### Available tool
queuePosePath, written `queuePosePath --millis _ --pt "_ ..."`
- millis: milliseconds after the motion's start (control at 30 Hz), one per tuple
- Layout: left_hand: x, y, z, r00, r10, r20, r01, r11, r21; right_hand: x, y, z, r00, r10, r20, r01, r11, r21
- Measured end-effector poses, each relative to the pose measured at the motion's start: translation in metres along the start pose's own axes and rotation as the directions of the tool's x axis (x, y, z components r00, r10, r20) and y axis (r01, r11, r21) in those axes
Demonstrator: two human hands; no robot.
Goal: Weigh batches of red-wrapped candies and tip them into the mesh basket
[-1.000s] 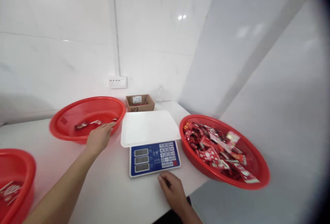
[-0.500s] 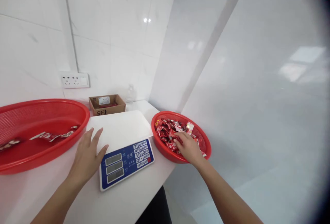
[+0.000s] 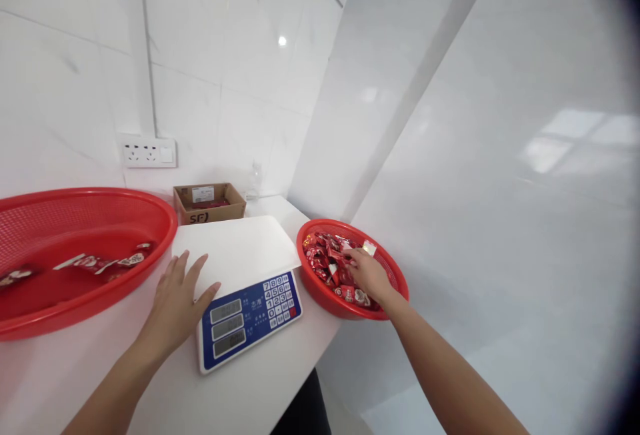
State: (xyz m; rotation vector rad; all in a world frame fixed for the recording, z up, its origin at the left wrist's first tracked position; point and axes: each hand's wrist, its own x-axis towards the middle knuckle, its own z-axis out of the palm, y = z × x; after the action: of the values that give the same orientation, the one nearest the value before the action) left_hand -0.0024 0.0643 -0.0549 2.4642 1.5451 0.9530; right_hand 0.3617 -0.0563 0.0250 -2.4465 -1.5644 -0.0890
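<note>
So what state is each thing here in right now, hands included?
left hand: open, flat on the counter, touching the scale's left edge.
right hand: down among the sweets, grip unclear.
weighing scale: displays too blurred to read.
right red basket: part filled with red wrapped sweets.
left red basket: holds a few wrapped bars.
cardboard box: open topped.
wall socket: nothing plugged in.
</note>
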Motion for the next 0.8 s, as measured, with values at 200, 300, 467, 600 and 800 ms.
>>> queuePosePath --millis 200,300,467,600,800 --pt "0.001 -0.004 0.0 0.998 -0.041 0.052 0.04 0.999 0.011 0.006 -0.003 -0.016 0.98 -0.04 0.197 0.046 0.999 -0.022" --pt "0.002 -0.004 0.0 0.996 -0.047 0.07 0.046 0.999 0.012 0.007 -0.008 -0.002 0.966 -0.064 0.249 0.077 0.996 -0.041" --pt "0.001 -0.004 -0.001 0.995 -0.044 0.087 0.042 0.999 0.024 0.011 -0.01 0.027 0.97 -0.059 0.236 0.072 0.996 -0.046" --pt "0.0 -0.004 -0.003 0.992 -0.036 0.119 0.033 0.999 0.027 0.016 -0.008 0.027 0.98 -0.064 0.186 0.066 0.998 -0.006" --pt "0.001 -0.005 -0.001 0.993 -0.029 0.111 0.026 0.999 0.026 0.026 0.002 0.0 0.998 -0.023 0.061 0.015 0.993 0.121"
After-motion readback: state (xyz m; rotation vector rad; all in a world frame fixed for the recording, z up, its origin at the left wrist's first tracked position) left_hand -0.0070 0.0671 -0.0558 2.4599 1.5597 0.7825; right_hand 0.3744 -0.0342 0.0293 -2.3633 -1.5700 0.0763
